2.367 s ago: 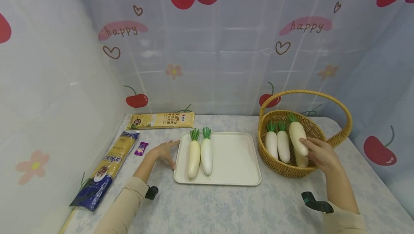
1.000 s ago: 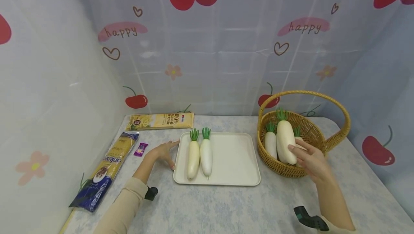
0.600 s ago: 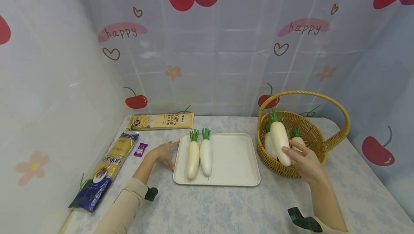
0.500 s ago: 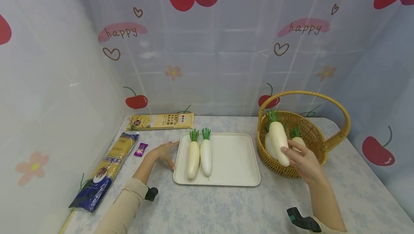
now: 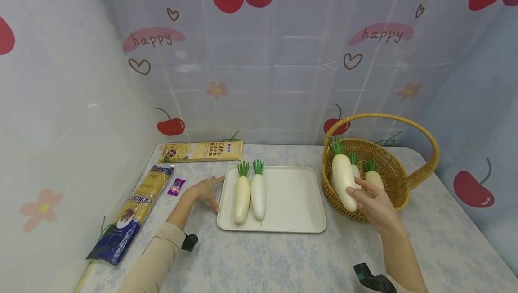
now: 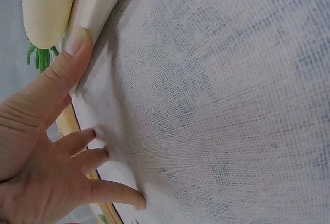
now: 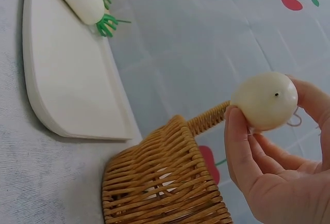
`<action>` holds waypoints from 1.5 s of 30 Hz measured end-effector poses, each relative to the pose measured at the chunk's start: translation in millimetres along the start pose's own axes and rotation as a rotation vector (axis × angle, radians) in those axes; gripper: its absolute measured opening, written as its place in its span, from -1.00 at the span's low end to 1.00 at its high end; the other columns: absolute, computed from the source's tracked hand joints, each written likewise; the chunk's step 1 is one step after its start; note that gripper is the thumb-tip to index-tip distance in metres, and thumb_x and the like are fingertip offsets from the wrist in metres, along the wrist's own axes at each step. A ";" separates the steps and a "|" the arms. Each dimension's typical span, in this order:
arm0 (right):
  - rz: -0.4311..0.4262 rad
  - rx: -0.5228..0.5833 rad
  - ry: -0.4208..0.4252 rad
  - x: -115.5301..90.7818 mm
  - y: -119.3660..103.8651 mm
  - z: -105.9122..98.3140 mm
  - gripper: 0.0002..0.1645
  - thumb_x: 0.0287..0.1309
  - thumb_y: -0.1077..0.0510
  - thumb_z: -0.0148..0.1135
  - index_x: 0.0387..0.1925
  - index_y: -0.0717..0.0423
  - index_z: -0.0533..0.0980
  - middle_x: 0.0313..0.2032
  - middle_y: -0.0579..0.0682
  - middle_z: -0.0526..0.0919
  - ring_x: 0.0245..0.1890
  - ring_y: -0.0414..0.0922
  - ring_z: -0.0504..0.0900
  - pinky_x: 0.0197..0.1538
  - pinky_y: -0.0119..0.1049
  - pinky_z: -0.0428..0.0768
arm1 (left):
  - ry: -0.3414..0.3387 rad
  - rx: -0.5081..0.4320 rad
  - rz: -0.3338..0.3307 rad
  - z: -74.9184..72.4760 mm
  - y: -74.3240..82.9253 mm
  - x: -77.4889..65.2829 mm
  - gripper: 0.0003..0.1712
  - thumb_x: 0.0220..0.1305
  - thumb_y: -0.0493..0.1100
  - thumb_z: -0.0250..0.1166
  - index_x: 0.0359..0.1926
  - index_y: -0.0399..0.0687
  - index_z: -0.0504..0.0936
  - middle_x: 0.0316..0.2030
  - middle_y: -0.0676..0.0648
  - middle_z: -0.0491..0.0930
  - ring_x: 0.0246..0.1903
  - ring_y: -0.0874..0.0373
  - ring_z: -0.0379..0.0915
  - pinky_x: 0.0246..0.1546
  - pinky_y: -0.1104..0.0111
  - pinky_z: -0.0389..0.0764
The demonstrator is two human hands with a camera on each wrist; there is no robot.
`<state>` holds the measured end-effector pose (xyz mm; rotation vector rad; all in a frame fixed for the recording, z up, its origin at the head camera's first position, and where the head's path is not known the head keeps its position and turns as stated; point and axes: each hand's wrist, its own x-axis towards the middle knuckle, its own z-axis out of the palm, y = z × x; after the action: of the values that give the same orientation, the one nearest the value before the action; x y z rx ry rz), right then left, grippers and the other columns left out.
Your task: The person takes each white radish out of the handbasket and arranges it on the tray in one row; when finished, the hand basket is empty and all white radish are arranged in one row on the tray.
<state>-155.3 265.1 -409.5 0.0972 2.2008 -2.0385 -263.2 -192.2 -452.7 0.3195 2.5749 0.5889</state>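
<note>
The right hand [image 5: 374, 205] pinches a white radish [image 5: 343, 182] between thumb and fingers, over a wicker basket [image 5: 391, 169] near the table's [image 5: 263, 261] far right corner. Two more radishes [image 5: 374, 178] show inside. The left hand [image 5: 203, 191], fingers spread, is at the left edge of a white tray [image 5: 295, 198] bearing two radishes [image 5: 242, 199]. A purple candy [image 5: 176, 187] and noodle packets [image 5: 133, 214] lie toward the table's left edge.

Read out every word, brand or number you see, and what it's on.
"happy", twice, on the curtain.
"100%", on the yellow packet; its other characters are too blurred to read surely.
"ankar", ending unclear, on the blue packet; its smaller print is unreadable.
Purple wrapper: too small to read.
</note>
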 end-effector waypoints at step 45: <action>-0.024 0.040 -0.108 7.7 17.2 42.4 -0.18 0.18 0.19 0.22 0.36 0.31 0.06 -0.09 0.04 0.57 -0.15 -0.21 0.62 -0.07 -0.34 0.58 | -0.006 -0.008 -0.014 1.5 -2.7 0.5 0.30 -0.33 -0.17 0.61 0.45 -0.09 0.06 0.38 -0.45 -0.06 0.33 -0.46 -0.17 0.22 -0.30 0.03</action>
<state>-157.9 223.9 -430.7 -0.0346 2.1077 -2.0491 -263.2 -193.9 -455.4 0.3005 2.5663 0.5920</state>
